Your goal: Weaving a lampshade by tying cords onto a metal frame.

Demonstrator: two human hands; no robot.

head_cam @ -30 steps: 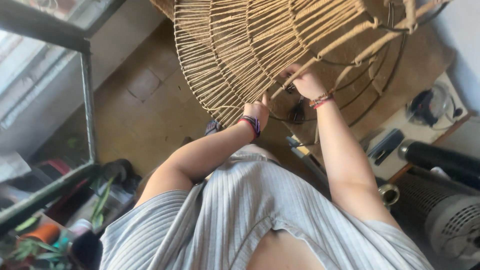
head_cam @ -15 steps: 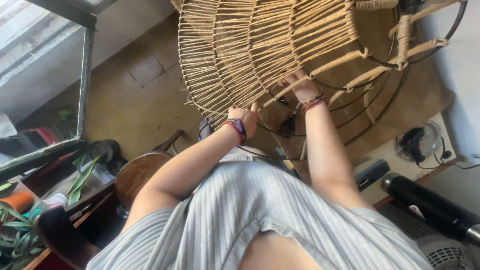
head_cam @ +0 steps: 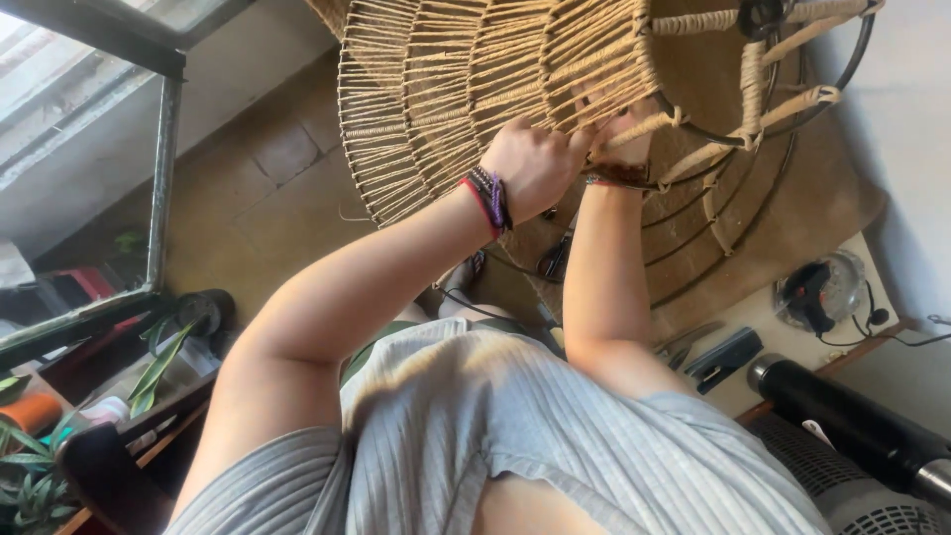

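A large round wire frame (head_cam: pixel 753 213) woven with tan jute cord (head_cam: pixel 466 89) stands before me, filling the upper middle of the head view. My left hand (head_cam: pixel 535 163), with dark and purple bracelets at the wrist, presses against the woven cords near the frame's middle, fingers curled onto the strands. Just to its right, my right hand (head_cam: pixel 619 134) grips a cord-wrapped spoke; its fingers are partly hidden behind the weave. Bare black wire rings show on the frame's right side.
A brown mat (head_cam: pixel 792 228) lies under the frame. At the right a low white shelf (head_cam: pixel 768 317) holds a stapler-like tool (head_cam: pixel 723 357) and a round clear object (head_cam: pixel 822 292); a black cylinder (head_cam: pixel 852 421) lies below. Potted plants (head_cam: pixel 30 476) and a metal window frame (head_cam: pixel 158 188) stand at the left.
My view has moved closer to the frame. Both hands have shifted upward and together on the weave, the left hand now beside the right.
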